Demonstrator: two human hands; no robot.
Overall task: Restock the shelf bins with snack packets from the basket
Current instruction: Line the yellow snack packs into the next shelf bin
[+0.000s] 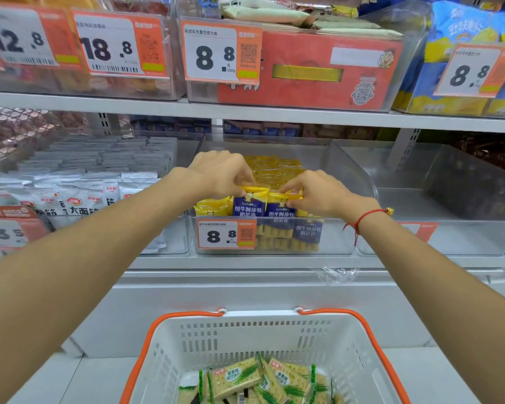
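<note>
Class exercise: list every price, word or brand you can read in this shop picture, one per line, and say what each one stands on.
"12.8": price tag, upper shelf, far left.
"18.8": second price tag.
"8.8", "500g": third price tag, on the red box's bin.
"8.8": price tag, upper right.
"8.8": tag on the middle bin.
"Tunlu": blue-yellow packet.
"13.5": left lower tag, blurred.
Barcodes, QR codes, small print: unreadable.

Both forearms are extended forward, wrists near each other. The left hand (219, 176) and right hand (318, 193) are held palm-down, fingers curled, each pinching a packet top.
</note>
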